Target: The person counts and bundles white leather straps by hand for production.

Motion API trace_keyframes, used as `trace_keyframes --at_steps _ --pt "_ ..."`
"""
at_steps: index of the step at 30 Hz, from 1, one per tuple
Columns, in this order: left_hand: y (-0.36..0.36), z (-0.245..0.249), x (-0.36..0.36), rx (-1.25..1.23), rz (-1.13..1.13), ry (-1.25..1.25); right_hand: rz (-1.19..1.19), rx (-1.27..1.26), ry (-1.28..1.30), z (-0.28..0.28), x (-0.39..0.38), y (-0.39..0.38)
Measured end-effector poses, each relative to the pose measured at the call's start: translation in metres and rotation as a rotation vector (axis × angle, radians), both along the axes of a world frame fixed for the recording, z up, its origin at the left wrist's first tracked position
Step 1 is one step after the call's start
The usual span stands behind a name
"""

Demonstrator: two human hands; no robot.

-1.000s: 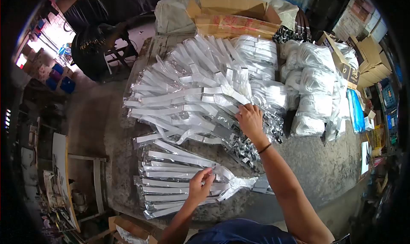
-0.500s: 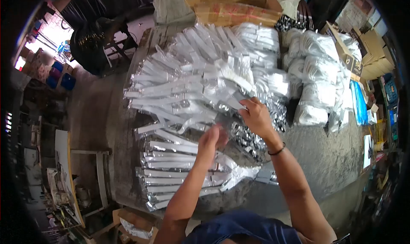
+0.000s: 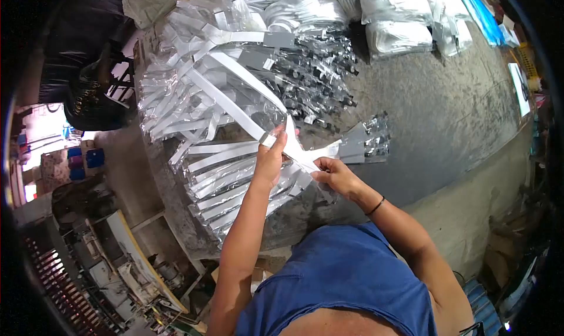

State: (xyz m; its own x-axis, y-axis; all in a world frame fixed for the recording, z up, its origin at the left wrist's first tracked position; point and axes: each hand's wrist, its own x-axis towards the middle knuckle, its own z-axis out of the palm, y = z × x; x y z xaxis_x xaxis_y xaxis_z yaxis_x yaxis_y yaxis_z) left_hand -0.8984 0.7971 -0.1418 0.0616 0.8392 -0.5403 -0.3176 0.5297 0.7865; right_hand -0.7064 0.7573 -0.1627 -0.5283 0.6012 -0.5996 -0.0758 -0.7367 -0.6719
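A Y-shaped white strap is stretched between my two hands, above the near part of the table. My left hand is closed on it, thumb up, where two long white arms run off to the upper left. My right hand pinches its joined end with thumb and fingertips. Beneath and behind lie several similar white straps in clear plastic sleeves, fanned out in a row. Some grey ends and black buckles are bunched on the far side of my hands.
Plastic-wrapped white bundles are stacked at the back of the dark worktop. A blue plastic sheet and a white paper lie toward the right edge. Benches with tools stand at lower left.
My view has tilted downward. My hands, apart before with the left one blurred, have come together near me and now hold the white strap between them.
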Motion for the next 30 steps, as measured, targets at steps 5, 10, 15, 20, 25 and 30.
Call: trace_keyframes --at_steps 5,10,15,20,25,30 --pt "-0.011 -0.006 -0.001 -0.006 0.058 -0.025 0.033 0.126 -0.047 -0.012 -0.002 -0.008" --pt "-0.010 0.000 0.002 -0.001 0.077 -0.038 0.034 0.202 -0.114 -0.018 -0.004 -0.009" --pt "-0.010 -0.001 0.001 -0.007 0.073 -0.060 0.021 0.278 -0.126 -0.027 -0.005 -0.012" --pt "-0.018 0.010 -0.007 0.082 0.059 -0.411 0.116 0.431 -0.140 -0.013 -0.009 -0.026" --pt "-0.036 0.019 -0.028 0.223 0.189 -0.756 0.230 0.526 -0.134 0.031 -0.018 -0.035" --pt "-0.035 0.018 -0.040 0.330 0.222 -0.867 0.253 0.553 -0.150 0.028 -0.023 -0.038"
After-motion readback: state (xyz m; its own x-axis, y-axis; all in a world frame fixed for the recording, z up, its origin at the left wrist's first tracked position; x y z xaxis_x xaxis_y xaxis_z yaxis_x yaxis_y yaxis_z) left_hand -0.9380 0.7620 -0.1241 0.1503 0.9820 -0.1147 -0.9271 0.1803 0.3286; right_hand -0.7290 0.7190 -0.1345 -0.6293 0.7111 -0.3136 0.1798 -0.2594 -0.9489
